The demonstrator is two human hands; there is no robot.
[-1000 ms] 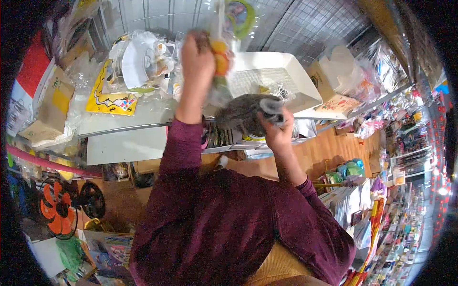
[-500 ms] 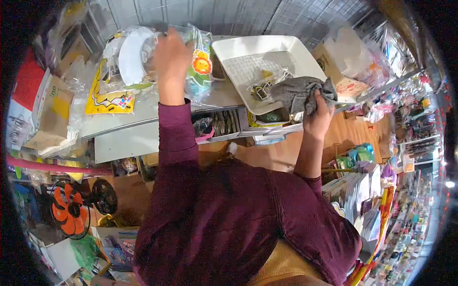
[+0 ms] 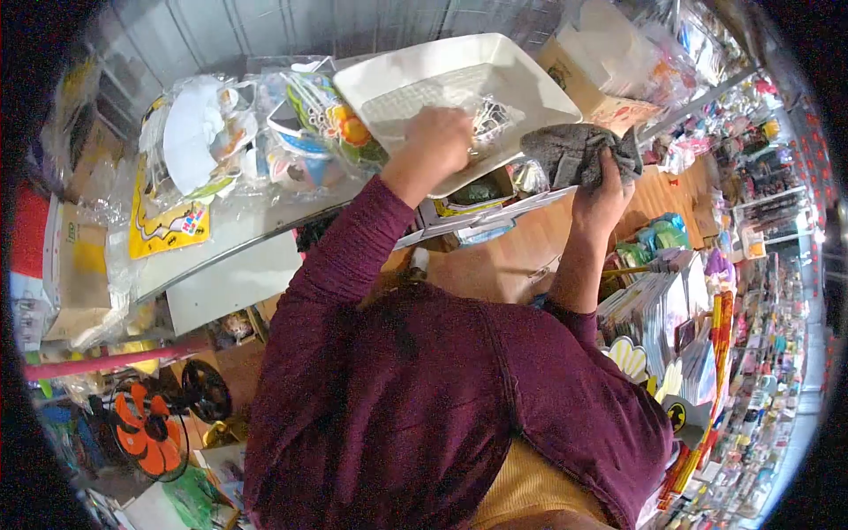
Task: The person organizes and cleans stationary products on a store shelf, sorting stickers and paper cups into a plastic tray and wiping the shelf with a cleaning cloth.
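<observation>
My right hand (image 3: 604, 191) is closed around a grey cloth (image 3: 579, 155), held just off the right front corner of a white plastic tray (image 3: 530, 84). Over the tray's middle, my left hand (image 3: 442, 141) has its fingers curled downward; whatever lies in them is hidden. Small packaged pieces with black and white outlines (image 3: 491, 119) lie in the tray beside the left fingers. To the left of the tray is a bagged cutout with an orange flower shape (image 3: 349, 128). Further left are clear bags with a white curved piece (image 3: 190, 132) and a yellow packet (image 3: 172, 228).
A grey shelf (image 3: 252, 212) carries the tray and bags. Cardboard boxes stand at its left end (image 3: 84, 265) and right end (image 3: 574, 66). An orange-bladed fan (image 3: 148, 431) is below left. Card packs (image 3: 658, 300) and crowded racks (image 3: 768, 353) fill the right side.
My left hand has moved right, from the bagged cutouts to over the tray. My right hand keeps hold of the cloth. The view has shifted, and the flower cutout lies differently.
</observation>
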